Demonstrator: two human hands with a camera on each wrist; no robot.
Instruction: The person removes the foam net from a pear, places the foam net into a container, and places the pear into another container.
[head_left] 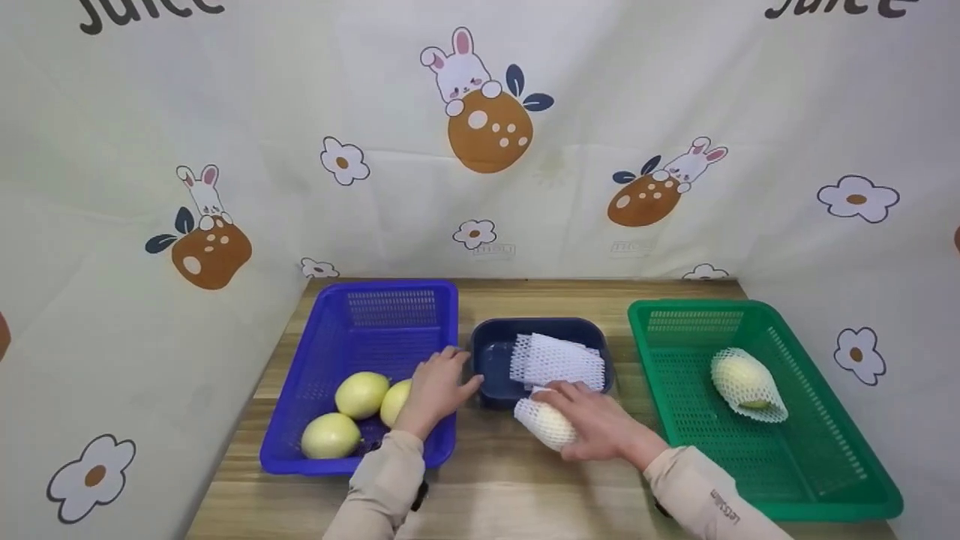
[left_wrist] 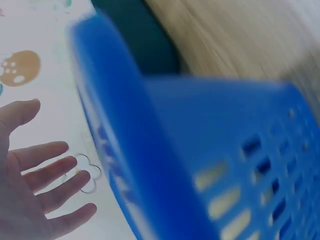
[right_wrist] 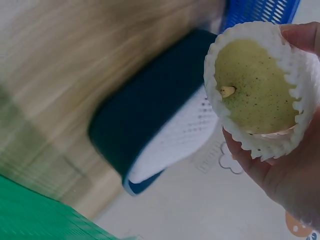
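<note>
One foam-netted pear, likely bruisable, best cradled mid-body, is gripped by the right hand; the left hand is spread.

Fruit lies in the left basket and right basket, nets in the tub between.

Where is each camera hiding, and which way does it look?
Head: worn on the head, facing forward and down at the blue basket, dark tray and green basket; shows the left hand, right hand and sleeves.
Left wrist: on that wrist, looking at the blue basket's side close up; shows the left hand, fingers spread.
Right wrist: on that wrist, looking at the netted fruit; shows part of the right hand holding it.
Shared: head and right wrist both show the netted fruit in the right hand.
</note>
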